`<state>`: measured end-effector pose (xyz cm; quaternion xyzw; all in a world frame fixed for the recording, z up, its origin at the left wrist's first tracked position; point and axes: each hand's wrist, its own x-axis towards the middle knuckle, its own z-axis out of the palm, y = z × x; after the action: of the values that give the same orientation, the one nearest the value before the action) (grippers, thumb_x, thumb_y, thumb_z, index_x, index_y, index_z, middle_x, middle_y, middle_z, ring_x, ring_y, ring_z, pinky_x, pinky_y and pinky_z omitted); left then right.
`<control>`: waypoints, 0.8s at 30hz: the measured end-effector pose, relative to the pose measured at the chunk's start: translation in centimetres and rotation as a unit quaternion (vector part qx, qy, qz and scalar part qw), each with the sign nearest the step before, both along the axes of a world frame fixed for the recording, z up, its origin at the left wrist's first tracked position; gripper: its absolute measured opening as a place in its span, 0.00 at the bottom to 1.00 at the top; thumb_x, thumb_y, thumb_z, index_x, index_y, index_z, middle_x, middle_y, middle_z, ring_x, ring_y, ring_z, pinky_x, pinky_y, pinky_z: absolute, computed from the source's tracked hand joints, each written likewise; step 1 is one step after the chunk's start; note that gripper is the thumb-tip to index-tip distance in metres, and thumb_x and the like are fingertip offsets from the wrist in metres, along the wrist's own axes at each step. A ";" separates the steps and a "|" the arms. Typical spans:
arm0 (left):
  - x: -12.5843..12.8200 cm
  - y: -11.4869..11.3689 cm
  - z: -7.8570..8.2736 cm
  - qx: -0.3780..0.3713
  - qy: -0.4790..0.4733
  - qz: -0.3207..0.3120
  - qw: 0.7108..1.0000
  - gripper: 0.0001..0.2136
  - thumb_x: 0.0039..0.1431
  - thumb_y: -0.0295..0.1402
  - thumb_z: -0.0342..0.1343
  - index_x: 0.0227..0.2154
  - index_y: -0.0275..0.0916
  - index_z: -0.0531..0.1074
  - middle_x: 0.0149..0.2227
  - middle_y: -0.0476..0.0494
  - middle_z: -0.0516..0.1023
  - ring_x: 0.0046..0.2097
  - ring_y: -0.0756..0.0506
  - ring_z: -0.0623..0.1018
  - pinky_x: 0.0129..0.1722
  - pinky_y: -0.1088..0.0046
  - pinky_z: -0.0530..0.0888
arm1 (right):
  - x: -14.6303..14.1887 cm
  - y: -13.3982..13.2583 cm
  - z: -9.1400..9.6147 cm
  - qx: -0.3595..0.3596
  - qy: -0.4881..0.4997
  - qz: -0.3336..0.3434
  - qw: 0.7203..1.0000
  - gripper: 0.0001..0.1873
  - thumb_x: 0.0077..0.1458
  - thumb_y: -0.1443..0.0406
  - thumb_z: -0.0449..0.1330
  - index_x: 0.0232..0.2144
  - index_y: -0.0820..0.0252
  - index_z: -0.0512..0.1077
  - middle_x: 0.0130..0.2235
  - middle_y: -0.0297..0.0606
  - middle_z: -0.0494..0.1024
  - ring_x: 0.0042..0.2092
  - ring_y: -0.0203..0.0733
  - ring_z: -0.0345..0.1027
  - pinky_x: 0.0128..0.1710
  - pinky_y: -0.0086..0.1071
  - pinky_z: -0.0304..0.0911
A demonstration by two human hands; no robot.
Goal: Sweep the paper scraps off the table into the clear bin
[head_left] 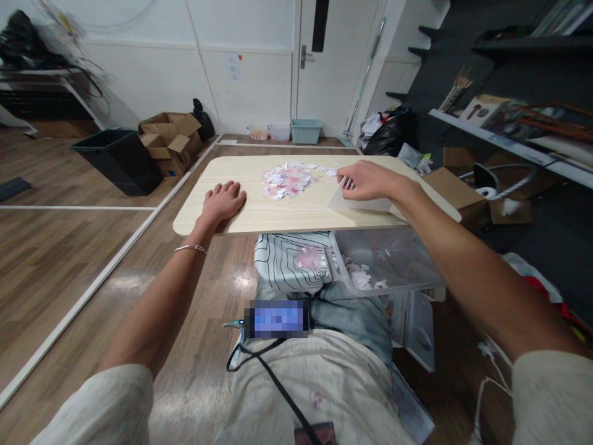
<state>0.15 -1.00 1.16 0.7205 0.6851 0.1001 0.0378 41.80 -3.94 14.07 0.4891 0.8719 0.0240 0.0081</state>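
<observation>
Clear bin holds paper scraps (right hand pinching sheet)

This looks like an art or craft studio rather than a lived-in room. Wall shelves on the right carry a bundle of brushes, boxes and flat artwork, and a low pale table holds a heap of torn paper scraps. The wooden floor is marked with white lines and edged with open cardboard boxes, a black bin and full black bags by a plain white door.
</observation>
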 end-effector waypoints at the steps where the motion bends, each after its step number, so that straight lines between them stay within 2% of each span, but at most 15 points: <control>1: 0.0 0.0 0.0 -0.002 0.000 0.000 1.000 0.35 0.83 0.49 0.36 0.81 0.47 0.73 0.88 0.35 0.68 0.85 0.26 0.67 0.83 0.39 0.65 | 0.0 0.0 0.0 -0.001 -0.001 -0.001 1.000 0.13 0.58 0.61 0.67 0.45 0.54 0.85 0.36 0.43 0.87 0.42 0.56 0.77 0.44 0.41 0.62; 6: 0.1 -0.1 0.1 -0.005 0.004 0.000 1.000 0.36 0.82 0.49 0.35 0.81 0.45 0.72 0.89 0.34 0.67 0.85 0.26 0.67 0.83 0.40 0.65 | 0.0 0.1 0.0 0.000 -0.004 -0.006 1.000 0.13 0.59 0.60 0.67 0.45 0.54 0.85 0.38 0.44 0.88 0.43 0.57 0.78 0.45 0.42 0.61; 12: 0.0 0.1 -0.1 0.007 -0.018 0.000 1.000 0.33 0.83 0.48 0.39 0.82 0.51 0.73 0.88 0.37 0.70 0.85 0.26 0.67 0.83 0.36 0.64 | 0.1 0.5 -0.2 0.011 -0.008 -0.010 1.000 0.13 0.59 0.60 0.67 0.45 0.54 0.86 0.37 0.45 0.87 0.44 0.59 0.79 0.44 0.43 0.60; 17: 0.0 0.0 -0.1 0.002 -0.014 0.004 1.000 0.34 0.83 0.49 0.38 0.81 0.48 0.73 0.88 0.37 0.68 0.86 0.27 0.66 0.84 0.39 0.63 | -0.2 0.2 -0.2 0.021 -0.021 -0.022 0.999 0.11 0.60 0.62 0.66 0.44 0.55 0.85 0.37 0.46 0.87 0.43 0.57 0.78 0.42 0.42 0.59; 24: -0.1 0.0 0.0 -0.001 -0.011 0.000 1.000 0.35 0.83 0.49 0.38 0.81 0.47 0.73 0.88 0.35 0.68 0.85 0.26 0.67 0.84 0.38 0.63 | -0.3 -0.8 -0.3 0.026 -0.013 -0.035 0.999 0.10 0.61 0.61 0.67 0.44 0.53 0.85 0.38 0.44 0.88 0.43 0.57 0.78 0.42 0.43 0.57</control>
<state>0.10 -0.99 1.17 0.7196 0.6845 0.1075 0.0455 41.47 -4.79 13.76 0.5192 0.8530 0.0523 0.0073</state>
